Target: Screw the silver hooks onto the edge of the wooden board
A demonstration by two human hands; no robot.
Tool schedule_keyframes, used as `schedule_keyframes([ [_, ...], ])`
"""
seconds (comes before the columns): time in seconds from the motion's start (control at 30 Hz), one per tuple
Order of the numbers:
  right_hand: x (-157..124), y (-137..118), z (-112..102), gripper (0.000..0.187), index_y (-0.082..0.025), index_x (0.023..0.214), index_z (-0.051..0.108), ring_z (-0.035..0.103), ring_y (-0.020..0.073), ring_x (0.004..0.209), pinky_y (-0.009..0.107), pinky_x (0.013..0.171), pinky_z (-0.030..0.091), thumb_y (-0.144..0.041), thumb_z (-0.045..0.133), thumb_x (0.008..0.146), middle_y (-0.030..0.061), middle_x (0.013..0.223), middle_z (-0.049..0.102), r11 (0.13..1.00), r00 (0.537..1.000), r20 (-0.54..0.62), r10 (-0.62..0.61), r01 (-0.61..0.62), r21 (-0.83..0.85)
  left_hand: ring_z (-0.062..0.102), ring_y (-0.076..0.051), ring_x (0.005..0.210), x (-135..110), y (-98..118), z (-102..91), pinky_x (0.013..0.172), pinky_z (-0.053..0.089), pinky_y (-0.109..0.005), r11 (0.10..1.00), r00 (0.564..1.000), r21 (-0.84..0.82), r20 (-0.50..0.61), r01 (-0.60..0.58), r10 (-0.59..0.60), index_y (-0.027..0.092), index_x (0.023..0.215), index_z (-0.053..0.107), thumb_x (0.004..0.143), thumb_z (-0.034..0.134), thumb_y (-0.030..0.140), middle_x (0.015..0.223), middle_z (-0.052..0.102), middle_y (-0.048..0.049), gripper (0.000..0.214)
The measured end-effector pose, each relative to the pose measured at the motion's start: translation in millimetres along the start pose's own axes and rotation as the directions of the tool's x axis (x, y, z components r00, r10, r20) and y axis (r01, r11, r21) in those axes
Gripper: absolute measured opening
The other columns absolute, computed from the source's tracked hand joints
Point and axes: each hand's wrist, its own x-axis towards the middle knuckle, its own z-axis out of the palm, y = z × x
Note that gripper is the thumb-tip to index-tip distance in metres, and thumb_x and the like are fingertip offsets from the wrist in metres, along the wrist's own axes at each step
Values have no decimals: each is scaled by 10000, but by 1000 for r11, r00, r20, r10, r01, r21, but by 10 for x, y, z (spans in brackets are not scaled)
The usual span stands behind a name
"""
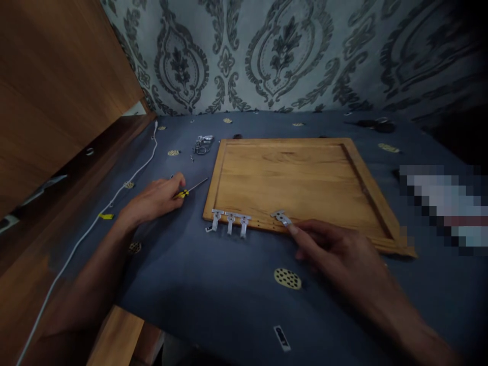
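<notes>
My left hand (pixel 158 198) is closed around the yellow handle of a screwdriver (pixel 196 185), whose thin shaft points toward the board. Between the thumb and fingers of my right hand (pixel 339 254) is a T-shaped metal bracket (pixel 281 218) with holes in it. That bracket is over the near edge of a framed wooden board (pixel 285 173), which lies flat on the blue cloth. Three similar metal brackets (pixel 231 221) sit side by side along the near edge, at the left corner. Small dark holes (pixel 265 224) show in the frame to their right.
A pile of small metal pieces (pixel 204 143) lies beyond the screwdriver. A white cable (pixel 72 254) runs along the left side, by a wooden cabinet (pixel 57 91). Some dark object (pixel 377 124) lies at the back right, and a blurred-out item (pixel 450 203) is at the right.
</notes>
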Motion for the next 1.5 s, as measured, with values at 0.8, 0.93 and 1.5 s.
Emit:
schedule_keyframes([
  [0.8,284,-124,409,289,-190,1101,698,578,291,1011,484,895,482,-118,471,937,109,1041,715,524,618,177,-766,760,-385,693,-167,703,-245,585,-10,523,579,-250,531,832,-700,-555,-477,16,231,830,697,724,855,242,873,744,-9,191],
  [0.93,287,-105,399,322,-173,1125,682,557,294,1058,469,933,463,-88,463,904,113,1120,697,484,609,220,-762,762,-431,703,-164,759,-245,546,14,572,572,-245,564,810,-677,-586,-473,-25,228,876,697,746,854,285,908,745,-4,211],
  [1.5,323,-74,414,330,-176,1101,734,554,309,1014,513,872,467,-96,477,912,131,1094,714,479,637,271,-722,742,-469,711,-146,823,-158,494,50,744,579,-242,564,807,-628,-578,-536,122,208,1093,583,820,792,220,904,733,-12,344],
])
